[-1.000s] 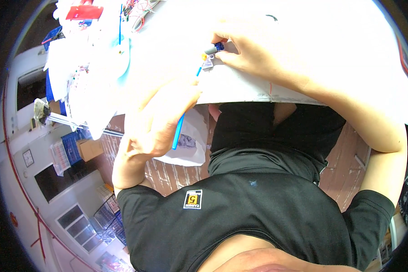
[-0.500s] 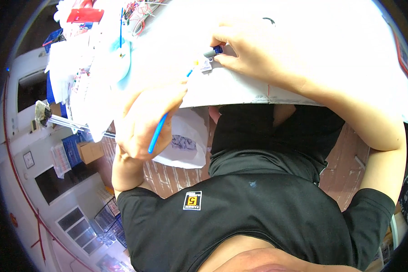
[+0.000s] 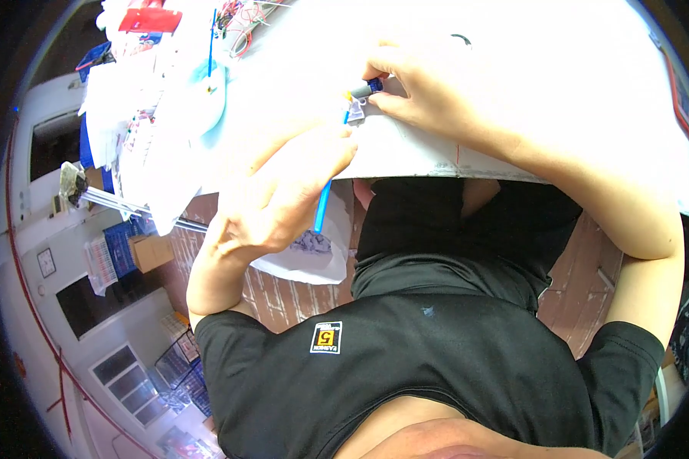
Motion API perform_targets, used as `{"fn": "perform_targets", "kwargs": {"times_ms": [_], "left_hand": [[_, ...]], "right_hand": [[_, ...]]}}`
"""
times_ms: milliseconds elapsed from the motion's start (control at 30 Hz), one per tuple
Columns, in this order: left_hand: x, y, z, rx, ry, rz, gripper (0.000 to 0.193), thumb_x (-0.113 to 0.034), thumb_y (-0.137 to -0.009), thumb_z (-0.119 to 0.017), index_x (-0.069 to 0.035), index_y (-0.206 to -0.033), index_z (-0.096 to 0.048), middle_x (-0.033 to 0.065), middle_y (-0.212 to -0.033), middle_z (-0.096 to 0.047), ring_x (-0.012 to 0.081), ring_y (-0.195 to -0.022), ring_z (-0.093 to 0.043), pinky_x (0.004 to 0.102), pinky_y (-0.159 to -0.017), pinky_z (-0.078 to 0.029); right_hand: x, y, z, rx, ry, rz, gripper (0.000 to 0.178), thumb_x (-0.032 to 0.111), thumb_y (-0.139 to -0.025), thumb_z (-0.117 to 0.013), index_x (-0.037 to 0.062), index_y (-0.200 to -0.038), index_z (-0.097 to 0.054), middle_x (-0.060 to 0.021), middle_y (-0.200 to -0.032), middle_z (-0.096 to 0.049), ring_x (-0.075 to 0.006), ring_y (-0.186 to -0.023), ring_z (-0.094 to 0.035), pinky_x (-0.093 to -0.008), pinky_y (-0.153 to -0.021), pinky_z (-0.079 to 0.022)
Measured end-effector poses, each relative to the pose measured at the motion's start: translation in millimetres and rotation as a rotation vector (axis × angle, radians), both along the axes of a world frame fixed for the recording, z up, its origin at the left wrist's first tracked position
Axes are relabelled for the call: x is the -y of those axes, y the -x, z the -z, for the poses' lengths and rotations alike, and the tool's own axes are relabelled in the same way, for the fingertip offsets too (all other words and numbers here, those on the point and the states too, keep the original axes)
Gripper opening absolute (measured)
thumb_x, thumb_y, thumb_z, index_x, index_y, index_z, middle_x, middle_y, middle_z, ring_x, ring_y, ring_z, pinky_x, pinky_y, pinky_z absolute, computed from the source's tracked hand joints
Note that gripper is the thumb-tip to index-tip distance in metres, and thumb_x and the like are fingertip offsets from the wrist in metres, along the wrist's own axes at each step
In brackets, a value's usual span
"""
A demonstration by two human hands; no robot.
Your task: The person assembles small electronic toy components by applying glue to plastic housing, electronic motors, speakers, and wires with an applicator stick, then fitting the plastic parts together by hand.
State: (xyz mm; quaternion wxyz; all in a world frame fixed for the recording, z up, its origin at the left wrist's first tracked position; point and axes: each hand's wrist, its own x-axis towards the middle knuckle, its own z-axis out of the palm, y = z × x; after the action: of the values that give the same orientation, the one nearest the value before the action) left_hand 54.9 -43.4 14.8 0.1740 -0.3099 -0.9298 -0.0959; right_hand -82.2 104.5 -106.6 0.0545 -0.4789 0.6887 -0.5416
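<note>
My left hand is closed around a slim blue stick. The stick slants up past my fingertips, and an orange spot shows at its upper end, right by the part in my other hand. Between thumb and fingertips, my right hand pinches a small cylinder, grey with a dark blue end. A small whitish, translucent piece sits just below the cylinder. Whether the two are joined, and whether the stick touches them, cannot be made out in the glare.
At the far left of the white table lie a pale blue dish with another blue stick, a red packet and tangled wires. A white bag hangs below the front edge. A red-edged object lies far right.
My left hand has moved right and slightly up, bringing the stick's tip close against the cylinder; the stick now stands steeper. My right hand keeps its pinch almost in place.
</note>
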Motion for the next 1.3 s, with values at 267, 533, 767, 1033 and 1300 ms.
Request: {"fn": "perform_targets", "kwargs": {"times_ms": [267, 533, 767, 1033, 1300], "left_hand": [[3.5, -7.6, 0.1, 0.019, 0.125, 0.098, 0.025, 0.003, -0.079, -0.071, 0.003, -0.104, -0.066, 0.0181, -0.098, -0.073, 0.0325, -0.094, -0.071, 0.0398, -0.084, -0.058], [8.6, -12.8, -3.9, 0.007, 0.115, 0.093, 0.017, -0.002, -0.087, -0.068, 0.003, -0.103, -0.063, 0.0181, -0.097, -0.073, 0.0322, -0.093, -0.071, 0.0382, -0.082, -0.058], [15.4, -7.0, -6.4, -0.097, -0.064, 0.021, 0.028, 0.005, -0.078, -0.07, 0.005, -0.105, -0.064, 0.0178, -0.098, -0.072, 0.032, -0.09, -0.072, 0.0385, -0.082, -0.059], [15.4, -2.4, 4.8, -0.061, -0.086, -0.013, 0.031, 0.008, -0.078, -0.071, 0.004, -0.107, -0.064, 0.0157, -0.098, -0.072, 0.0314, -0.09, -0.071, 0.0394, -0.083, -0.058], [8.3, -9.6, 14.4, -0.124, -0.192, -0.142, 0.027, 0.011, -0.082, -0.07, 0.005, -0.107, -0.064, 0.0151, -0.096, -0.071, 0.03, -0.087, -0.071, 0.0371, -0.078, -0.057]], "right_hand": [[1.7, -0.4, 2.4, 0.025, 0.019, 0.005, 0.018, 0.004, -0.082, -0.068, -0.001, -0.099, -0.061, -0.0121, -0.093, -0.058, -0.0254, -0.086, -0.061, -0.0335, -0.079, -0.047], [-7.8, 2.2, -14.2, -0.163, -0.087, 0.076, 0.017, 0.01, -0.081, -0.071, 0.0014, -0.095, -0.065, -0.0115, -0.093, -0.062, -0.0278, -0.089, -0.061, -0.036, -0.08, -0.049], [-10.1, 2.4, -16.8, -0.246, -0.061, 0.079, 0.015, 0.009, -0.08, -0.069, 0.0018, -0.091, -0.062, -0.0122, -0.092, -0.06, -0.0299, -0.09, -0.059, -0.0389, -0.079, -0.047], [-13.0, 1.9, -22.1, -0.263, -0.136, 0.107, 0.016, 0.013, -0.081, -0.073, 0.005, -0.093, -0.066, -0.0077, -0.092, -0.064, -0.0253, -0.093, -0.061, -0.0361, -0.081, -0.05], [-14.8, 1.8, -23.6, -0.315, -0.165, 0.128, 0.016, 0.014, -0.083, -0.073, 0.0048, -0.094, -0.066, -0.0083, -0.093, -0.064, -0.0248, -0.093, -0.062, -0.0356, -0.081, -0.051]]}}
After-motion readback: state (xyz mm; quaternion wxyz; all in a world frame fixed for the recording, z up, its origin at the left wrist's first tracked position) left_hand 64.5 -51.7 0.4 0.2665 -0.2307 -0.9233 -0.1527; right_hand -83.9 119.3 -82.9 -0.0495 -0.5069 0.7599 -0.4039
